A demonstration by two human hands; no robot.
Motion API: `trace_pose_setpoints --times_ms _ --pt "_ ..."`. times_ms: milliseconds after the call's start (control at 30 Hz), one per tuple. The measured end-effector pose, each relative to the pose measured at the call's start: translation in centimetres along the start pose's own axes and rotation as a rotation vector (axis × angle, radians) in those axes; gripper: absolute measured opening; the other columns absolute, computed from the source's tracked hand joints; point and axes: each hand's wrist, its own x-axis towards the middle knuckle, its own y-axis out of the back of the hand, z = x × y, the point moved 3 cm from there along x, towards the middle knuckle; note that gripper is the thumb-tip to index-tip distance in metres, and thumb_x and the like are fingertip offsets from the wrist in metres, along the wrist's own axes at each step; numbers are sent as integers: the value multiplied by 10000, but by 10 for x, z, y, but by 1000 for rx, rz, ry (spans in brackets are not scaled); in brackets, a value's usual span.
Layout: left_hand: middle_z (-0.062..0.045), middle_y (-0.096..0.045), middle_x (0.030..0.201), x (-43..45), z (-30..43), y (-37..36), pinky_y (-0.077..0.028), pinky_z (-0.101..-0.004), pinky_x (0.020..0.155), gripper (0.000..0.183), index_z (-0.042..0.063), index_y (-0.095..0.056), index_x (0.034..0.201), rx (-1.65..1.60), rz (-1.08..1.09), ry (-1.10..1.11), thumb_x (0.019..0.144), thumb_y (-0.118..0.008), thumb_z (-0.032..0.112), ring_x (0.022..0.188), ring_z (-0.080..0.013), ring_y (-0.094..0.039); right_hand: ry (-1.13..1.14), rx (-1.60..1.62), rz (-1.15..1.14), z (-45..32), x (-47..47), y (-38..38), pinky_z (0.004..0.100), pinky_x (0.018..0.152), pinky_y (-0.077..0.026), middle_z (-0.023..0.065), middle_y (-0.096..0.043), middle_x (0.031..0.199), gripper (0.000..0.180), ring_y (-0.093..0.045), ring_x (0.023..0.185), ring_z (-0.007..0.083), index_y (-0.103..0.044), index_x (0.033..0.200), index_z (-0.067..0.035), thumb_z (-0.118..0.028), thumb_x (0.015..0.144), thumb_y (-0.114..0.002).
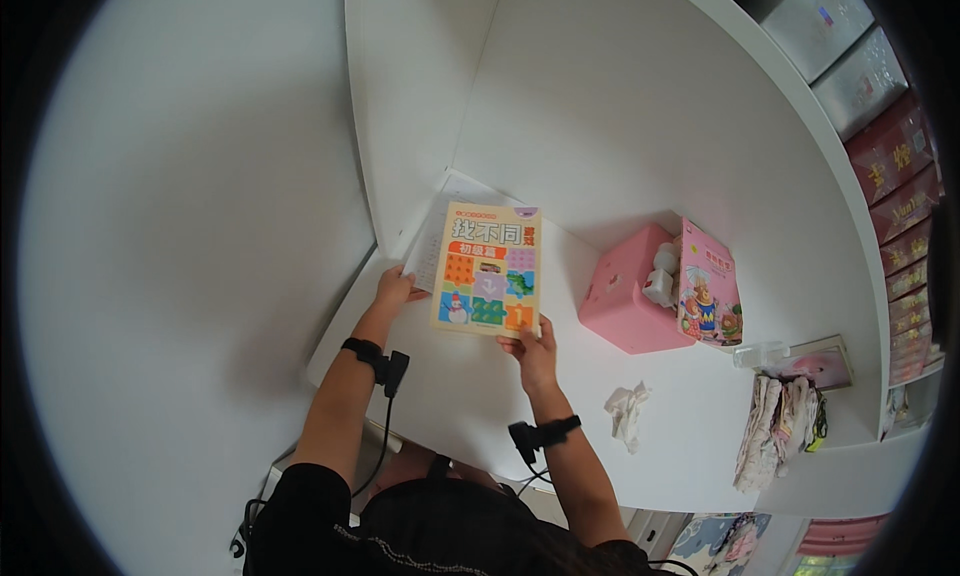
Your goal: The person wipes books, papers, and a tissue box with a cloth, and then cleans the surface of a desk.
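My right hand (538, 357) grips the lower right corner of a children's picture-puzzle book (491, 285). Its cream cover faces up, with colourful puzzle-piece pictures of a snowman, a crocodile and a bus. To the left, my left hand (391, 289) pinches the near corner of some white printed paper (427, 252). The book overlaps this paper and hides much of it. Both lie toward the back corner of a white desk (450, 384); whether the book rests on the paper or is held just above it, I cannot tell.
A pink storage box (619, 294) holds white bottles (660, 276) and a pink picture book (709, 287). A crumpled tissue (628, 414) lies nearer me. Folded cloths (772, 429), a clear container (759, 354) and a picture frame (817, 362) stand right. Boxes (892, 156) fill the shelf.
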Motion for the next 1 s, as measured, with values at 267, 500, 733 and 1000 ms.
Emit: trace_pose_setpoints --times_ms 267,500,733,1000 --pt "-180 -584 1132 30 2 7 -608 -354 694 550 36 -312 1446 -39 181 -18 908 -402 -40 886 -267 -659 -59 152 46 38 77 -47 280 684 -575 182 -628 1034 270 -683 788 223 -340 1256 -50 -66 993 -395" --pt "-177 -592 1119 30 -9 -3 -610 -346 701 433 -2 -375 1378 -46 7 -46 945 -385 -15 830 -258 -666 -133 77 48 54 116 -63 269 704 -587 188 -611 1092 264 -687 857 230 -350 1236 3 -30 974 -369" --pt "-189 -590 1110 34 -16 -8 -611 -357 699 333 -37 -407 1293 -85 -25 -54 973 -404 55 838 -284 -668 -124 -238 -78 61 138 -53 292 621 -588 143 -671 867 232 -691 737 196 -559 1064 36 -76 932 -404" --pt "-212 -637 902 10 -16 15 -606 -371 667 311 -70 -471 1090 125 36 -4 973 -511 216 760 -295 -687 -189 -574 -96 35 112 -10 295 529 -562 140 -659 762 375 -675 603 210 -488 1131 52 -225 904 -599"
